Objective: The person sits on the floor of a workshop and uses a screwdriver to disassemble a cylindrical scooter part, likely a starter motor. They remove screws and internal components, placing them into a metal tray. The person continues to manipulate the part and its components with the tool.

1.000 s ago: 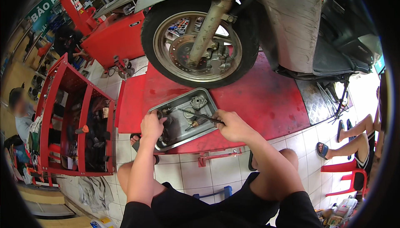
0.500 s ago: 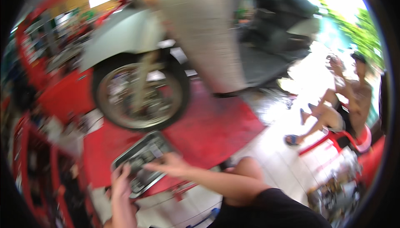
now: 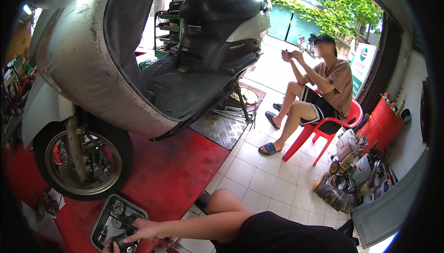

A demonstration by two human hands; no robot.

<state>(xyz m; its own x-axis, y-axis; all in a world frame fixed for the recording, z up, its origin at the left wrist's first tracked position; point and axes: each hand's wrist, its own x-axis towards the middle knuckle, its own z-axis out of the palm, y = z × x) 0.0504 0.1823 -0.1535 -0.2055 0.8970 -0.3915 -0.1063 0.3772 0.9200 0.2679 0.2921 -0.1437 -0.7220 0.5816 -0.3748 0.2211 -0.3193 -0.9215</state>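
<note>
A metal tray [image 3: 95, 227] with raised edges lies on the red lift platform [image 3: 157, 170], in front of the scooter's front wheel [image 3: 121, 174]. Several small metal parts [image 3: 116, 207] rest in it. Over the tray's near side, my right hand [image 3: 145, 230] closes its fingers on a dark rounded part [image 3: 122, 241]. My left hand [image 3: 110, 247], mostly cut off by the lower edge, grips the same part from the other side. What kind of part it is does not show clearly.
The scooter [image 3: 83, 59] with scuffed panels stands over the platform. To the right a person [image 3: 335, 75] sits on a red plastic chair [image 3: 296, 144], holding a small dark object. Bottles, a bag [image 3: 335, 195] and a red drum [image 3: 381, 123] line the right wall.
The view has swung right, so scooter, tray and hands appear further left and sharper. My right hand, before over the tray's parts, now meets my left at the dark part.
</note>
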